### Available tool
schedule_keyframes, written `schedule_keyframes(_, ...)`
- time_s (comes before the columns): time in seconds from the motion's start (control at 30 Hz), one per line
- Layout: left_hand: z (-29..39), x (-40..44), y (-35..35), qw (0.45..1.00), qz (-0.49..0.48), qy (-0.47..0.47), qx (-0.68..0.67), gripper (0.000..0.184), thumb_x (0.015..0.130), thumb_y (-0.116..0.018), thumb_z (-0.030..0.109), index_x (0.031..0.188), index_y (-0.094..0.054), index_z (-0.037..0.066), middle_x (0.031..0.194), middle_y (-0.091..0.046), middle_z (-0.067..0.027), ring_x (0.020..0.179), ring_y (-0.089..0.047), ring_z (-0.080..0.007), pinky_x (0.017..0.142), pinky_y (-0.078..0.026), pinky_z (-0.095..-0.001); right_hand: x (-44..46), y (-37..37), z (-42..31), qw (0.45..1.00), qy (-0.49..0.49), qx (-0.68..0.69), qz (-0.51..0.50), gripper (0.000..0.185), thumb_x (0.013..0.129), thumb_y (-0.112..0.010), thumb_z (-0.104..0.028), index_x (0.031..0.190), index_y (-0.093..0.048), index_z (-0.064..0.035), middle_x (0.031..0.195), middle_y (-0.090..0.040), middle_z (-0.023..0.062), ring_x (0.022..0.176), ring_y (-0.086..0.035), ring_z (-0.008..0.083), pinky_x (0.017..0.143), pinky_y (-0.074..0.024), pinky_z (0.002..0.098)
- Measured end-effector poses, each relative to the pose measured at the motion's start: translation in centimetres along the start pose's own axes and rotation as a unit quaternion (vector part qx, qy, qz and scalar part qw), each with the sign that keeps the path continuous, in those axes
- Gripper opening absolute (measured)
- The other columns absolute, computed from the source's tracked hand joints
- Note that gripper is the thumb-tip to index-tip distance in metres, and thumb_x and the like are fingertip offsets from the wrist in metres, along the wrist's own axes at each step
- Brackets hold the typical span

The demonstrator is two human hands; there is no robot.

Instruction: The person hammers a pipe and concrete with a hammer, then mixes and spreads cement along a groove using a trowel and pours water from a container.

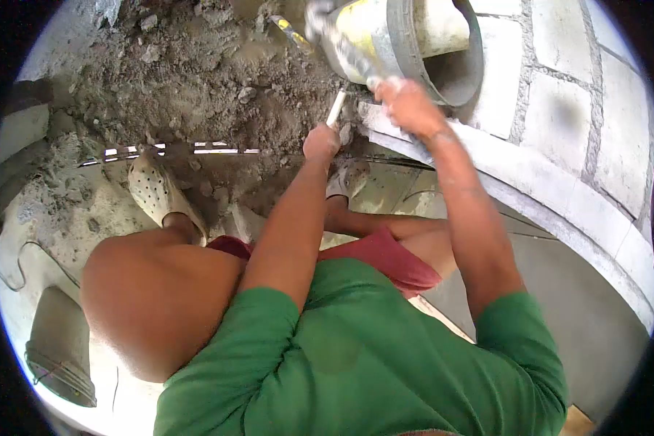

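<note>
My left hand (320, 141) is wrapped round a short, pale rod (336, 108), which sticks up out of the fist; its lower end is hidden. Raised to the right of it, my right hand (408, 106) is closed on the handle of a hammer (352, 53). The hammer is blurred, and its pale head lies at the top, apart from the rod. Below and around the left hand are broken lumps and loose grey rubble (218, 80).
Nested buckets (472, 62) lie on their side near the block wall (556, 109). A yellow-and-black handle (292, 34) rests on the rubble. At lower left is a dark bucket (62, 341). My feet, in perforated clogs (152, 189), stand at the rubble's edge.
</note>
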State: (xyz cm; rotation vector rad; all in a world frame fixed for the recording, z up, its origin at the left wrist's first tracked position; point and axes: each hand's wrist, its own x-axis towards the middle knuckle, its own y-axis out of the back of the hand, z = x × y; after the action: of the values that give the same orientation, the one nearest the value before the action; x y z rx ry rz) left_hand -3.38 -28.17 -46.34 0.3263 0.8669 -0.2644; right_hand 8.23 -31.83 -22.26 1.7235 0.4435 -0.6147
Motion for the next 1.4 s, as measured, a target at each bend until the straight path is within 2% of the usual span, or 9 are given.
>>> schedule_keyframes(0.03,0.0,-0.3,0.1,1.0,0.002,0.002,0.003,0.045,0.096,-0.047,0.043,0.108,-0.064,0.003,0.106,-0.067,-0.023,0.102,-0.064,-0.0402,0.087,-0.05,-0.0497,-1.4,2.3,-4.0,0.997,-0.027,0.068,0.002,0.031,0.097,-0.054,-0.034,0.102,-0.062,-0.0046,0.064,-0.053,0.0053,0.057,-0.054,0.0151,0.051,-0.044,0.031)
schedule_keyframes(0.07,0.2,-0.4,0.3,1.0,0.012,0.005,0.004,0.046,0.096,-0.046,0.043,0.108,-0.064,0.003,0.106,-0.067,-0.0227,0.102,-0.064,-0.0402,0.087,-0.05,-0.0497,0.8,2.7,-1.7,0.947,0.276,-0.09,0.137,0.034,0.098,-0.053,-0.037,0.099,-0.061,-0.0033,0.064,-0.053,0.0036,0.054,-0.052,0.0129,0.048,-0.043,0.032)
schedule_keyframes(0.17,-0.6,0.1,-0.6,0.999,0.025,-0.024,0.001,0.047,0.097,-0.044,0.044,0.108,-0.064,0.003,0.106,-0.067,-0.0229,0.102,-0.064,-0.0402,0.087,-0.05,-0.0499,-1.5,4.3,-8.6,0.928,0.235,0.033,0.287,0.036,0.092,-0.059,-0.034,0.099,-0.06,0.0017,0.078,-0.061,0.0236,0.074,-0.06,0.0429,0.067,-0.0494,0.0472)
schedule_keyframes(0.27,0.1,0.3,0.6,1.0,0.0,0.007,0.0,0.047,0.097,-0.044,0.045,0.111,-0.063,0.004,0.107,-0.067,-0.0228,0.103,-0.063,-0.0398,0.088,-0.049,-0.0494,0.8,-2.4,-0.9,0.934,0.188,-0.071,0.296,0.031,0.092,-0.06,-0.028,0.103,-0.059,0.0005,0.086,-0.062,0.0279,0.086,-0.062,0.0449,0.071,-0.0509,0.0476)
schedule_keyframes(0.4,-1.4,1.3,-0.8,0.999,-0.032,0.0,0.027,0.049,0.097,-0.043,0.046,0.114,-0.063,0.005,0.11,-0.067,-0.0218,0.105,-0.063,-0.0389,0.09,-0.049,-0.0484,1.2,-5.6,7.4,0.98,-0.107,-0.159,-0.06,0.059,0.096,-0.046,-0.044,0.114,-0.062,0.0103,0.118,-0.057,0.0356,0.117,-0.054,0.0452,0.1,-0.0416,0.0461)
schedule_keyframes(0.77,-1.1,0.9,-0.6,1.0,-0.012,-0.019,0.011,0.048,0.097,-0.043,0.044,0.107,-0.065,0.003,0.108,-0.066,-0.0241,0.103,-0.063,-0.0413,0.087,-0.049,-0.0505,-0.3,1.8,-7.0,0.894,0.318,-0.124,0.292,0.038,0.094,-0.054,-0.038,0.096,-0.062,-0.001,0.083,-0.064,0.0269,0.078,-0.062,0.0491,0.068,-0.0515,0.0522)
schedule_keyframes(0.97,-1.5,1.2,-1.2,0.999,-0.038,-0.008,0.021,0.045,0.098,-0.044,0.043,0.11,-0.06,0.004,0.108,-0.065,-0.0237,0.101,-0.063,-0.0418,0.086,-0.049,-0.0513,0.6,-7.7,10.9,0.982,-0.079,-0.17,-0.028,0.056,0.094,-0.048,-0.048,0.099,-0.064,0.0047,0.099,-0.064,0.032,0.096,-0.061,0.0479,0.085,-0.0482,0.0531)
schedule_keyframes(1.23,-8.8,-6.2,-3.5,0.995,-0.059,0.01,0.081,0.046,0.098,-0.044,0.047,0.108,-0.056,0.004,0.101,-0.066,-0.0257,0.097,-0.063,-0.0441,0.08,-0.05,-0.0528,-3.5,-4.6,8.5,0.998,-0.039,-0.014,0.054,0.057,0.094,-0.049,-0.047,0.094,-0.065,0.0079,0.093,-0.065,0.0319,0.093,-0.063,0.047,0.082,-0.0473,0.0487)
schedule_keyframes(1.4,-4.6,-5.1,0.7,0.992,0.112,-0.064,0.001,0.045,0.098,-0.044,0.047,0.1,-0.054,0.004,0.091,-0.066,-0.0277,0.089,-0.062,-0.0491,0.076,-0.048,-0.0573,-8.0,-3.0,6.8,0.992,-0.016,0.093,0.089,0.041,0.096,-0.05,-0.037,0.081,-0.056,0.0005,0.063,-0.054,0.0116,0.055,-0.052,0.0256,0.057,-0.0432,0.039)
